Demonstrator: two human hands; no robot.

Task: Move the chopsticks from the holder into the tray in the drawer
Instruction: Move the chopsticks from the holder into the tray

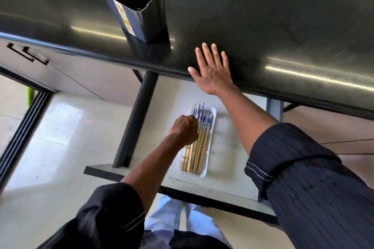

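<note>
A dark square holder [135,6] stands on the black countertop [263,26] and looks empty inside. Below it the drawer [228,147] is pulled out, with a white tray [210,127] lying on its pale floor. Several bamboo chopsticks [199,147] with blue-and-white patterned tops lie lengthwise in the tray. My left hand [185,130] is closed in a fist at the tray's left side, gripping a pair of chopsticks whose patterned ends stick out above the others. My right hand [212,70] rests flat on the counter's front edge, fingers spread, holding nothing.
The drawer's dark side rail [139,115] runs along its left. A cabinet front with a recessed handle [30,54] is at the left. Glossy floor tiles [60,137] lie below, and my legs [182,218] stand under the drawer's front edge.
</note>
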